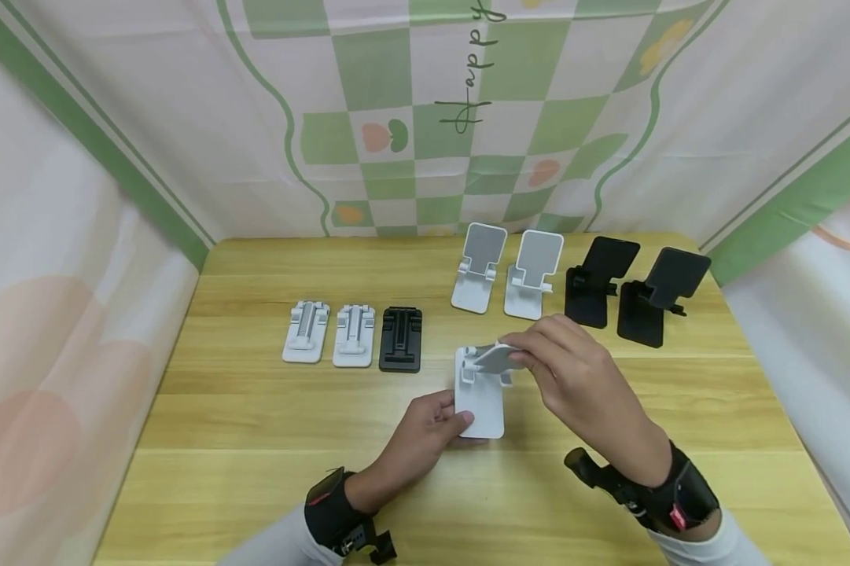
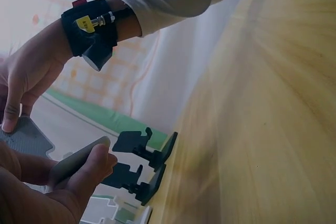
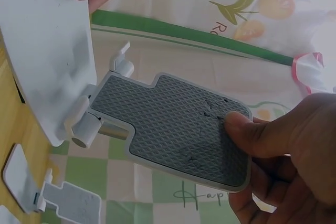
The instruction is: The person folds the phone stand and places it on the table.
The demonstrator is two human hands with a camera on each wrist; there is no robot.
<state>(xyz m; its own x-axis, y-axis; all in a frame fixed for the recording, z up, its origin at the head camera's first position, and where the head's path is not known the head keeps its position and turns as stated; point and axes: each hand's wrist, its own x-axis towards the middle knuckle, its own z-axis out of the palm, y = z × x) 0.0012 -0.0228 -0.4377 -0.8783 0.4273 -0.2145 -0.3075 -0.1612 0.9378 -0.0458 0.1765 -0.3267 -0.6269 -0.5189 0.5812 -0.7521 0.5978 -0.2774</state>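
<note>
A white phone stand [image 1: 483, 415] is held just above the front middle of the table, partly unfolded. My left hand [image 1: 419, 434] grips its flat base from the left, the thumb on top. At the upper end, my right hand [image 1: 573, 376] pinches the stand's tilted support plate. In the right wrist view the plate's grey textured pad [image 3: 184, 135] faces the camera, with my right thumb pressed on it. Two hinges join the plate to the white base [image 3: 50, 51]. The left wrist view shows the base edge-on in my left hand [image 2: 79, 182].
Left of centre lie two folded white stands [image 1: 306, 332] [image 1: 354, 336] and a folded black stand [image 1: 400, 339]. Two unfolded white stands [image 1: 473, 292] [image 1: 524, 303] and two unfolded black ones [image 1: 586, 306] [image 1: 640, 314] stand at the back right. A patterned curtain [image 1: 375, 71] hangs behind the table.
</note>
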